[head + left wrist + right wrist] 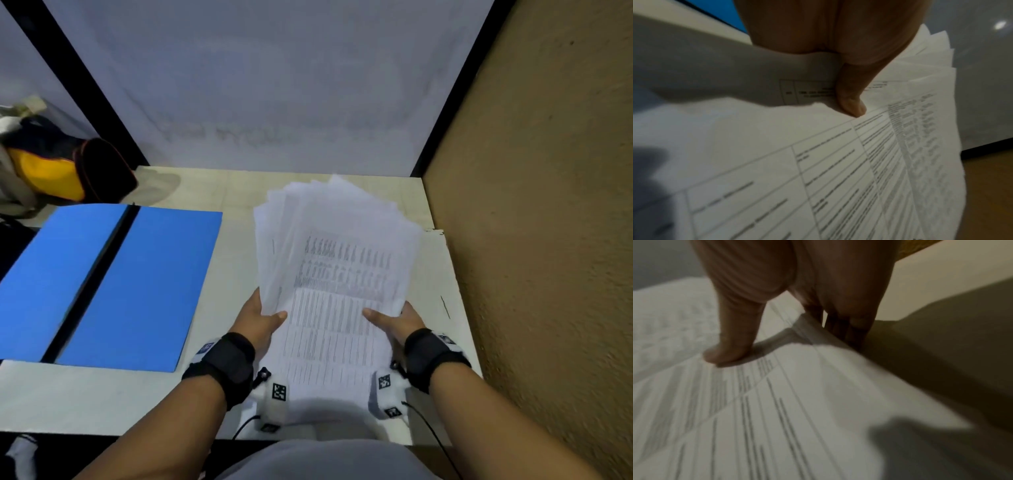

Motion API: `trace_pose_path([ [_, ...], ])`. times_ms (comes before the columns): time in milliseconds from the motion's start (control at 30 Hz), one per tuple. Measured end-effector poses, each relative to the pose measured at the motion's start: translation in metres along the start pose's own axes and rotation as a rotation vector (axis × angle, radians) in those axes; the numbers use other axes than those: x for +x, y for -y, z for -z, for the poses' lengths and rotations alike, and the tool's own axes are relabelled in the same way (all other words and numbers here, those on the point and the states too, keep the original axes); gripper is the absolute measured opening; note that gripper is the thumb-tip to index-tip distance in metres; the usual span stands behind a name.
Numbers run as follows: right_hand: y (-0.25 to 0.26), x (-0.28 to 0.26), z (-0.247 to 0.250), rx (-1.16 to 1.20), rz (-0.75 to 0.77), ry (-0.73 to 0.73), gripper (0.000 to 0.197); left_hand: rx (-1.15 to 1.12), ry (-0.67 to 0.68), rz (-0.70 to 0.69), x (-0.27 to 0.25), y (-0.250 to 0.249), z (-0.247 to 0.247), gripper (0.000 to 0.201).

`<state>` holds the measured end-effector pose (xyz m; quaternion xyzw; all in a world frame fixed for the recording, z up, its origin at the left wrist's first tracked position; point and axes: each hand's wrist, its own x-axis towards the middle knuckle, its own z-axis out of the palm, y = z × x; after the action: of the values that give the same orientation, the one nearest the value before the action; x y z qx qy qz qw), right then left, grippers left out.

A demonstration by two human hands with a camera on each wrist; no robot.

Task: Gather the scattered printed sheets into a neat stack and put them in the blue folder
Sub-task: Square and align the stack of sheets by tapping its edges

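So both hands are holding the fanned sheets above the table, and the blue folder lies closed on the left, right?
Not closed: the head view shows the blue folder lying open. The rest holds: left hand and right hand grip the fanned sheets above the table.

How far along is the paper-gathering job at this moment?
Gathered: the printed sheets are all in one bundle, none visibly loose on the desk. In hand: the left hand and right hand grip its side edges, but the top corners still fan out unevenly. Left: squaring the stack and placing it in the blue folder, which lies open and empty.
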<state>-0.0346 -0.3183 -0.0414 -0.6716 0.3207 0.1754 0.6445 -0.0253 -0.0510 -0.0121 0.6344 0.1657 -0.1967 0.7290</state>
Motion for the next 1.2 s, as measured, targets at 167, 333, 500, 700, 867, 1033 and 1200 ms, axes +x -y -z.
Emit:
trace_pose_path([
  [167, 0.052, -0.032, 0.01, 0.315, 0.197, 0.274, 0.065, 0.018, 0.101, -0.107, -0.012, -0.055, -0.011, 0.055],
  [333, 0.099, -0.062, 0.008, 0.323, 0.401, 0.07, 0.039, 0.137, 0.008, -0.248, -0.015, -0.095, -0.013, 0.029],
  [500, 0.11, -0.072, 0.007, 0.2, 0.536, -0.022, 0.036, 0.106, -0.064, -0.303, -0.017, -0.098, -0.014, 0.033],
  [700, 0.097, -0.078, 0.011, 0.211, 0.44, 0.055, 0.043, 0.04, -0.033, -0.311, -0.017, -0.093, -0.021, 0.042],
  [867, 0.098, -0.075, 0.025, 0.208, 0.463, 0.054, 0.049, 0.028, -0.023, -0.338, -0.013, -0.096, -0.023, 0.044],
  [1033, 0.098, -0.08, 0.034, 0.098, 0.498, 0.183, 0.057, -0.041, -0.021, -0.332, -0.013, -0.095, -0.017, 0.059],
  [1200, 0.091, -0.072, 0.054, 0.289, 0.615, 0.03, 0.056, -0.066, -0.006, -0.334, -0.011, -0.093, -0.01, 0.072],
])
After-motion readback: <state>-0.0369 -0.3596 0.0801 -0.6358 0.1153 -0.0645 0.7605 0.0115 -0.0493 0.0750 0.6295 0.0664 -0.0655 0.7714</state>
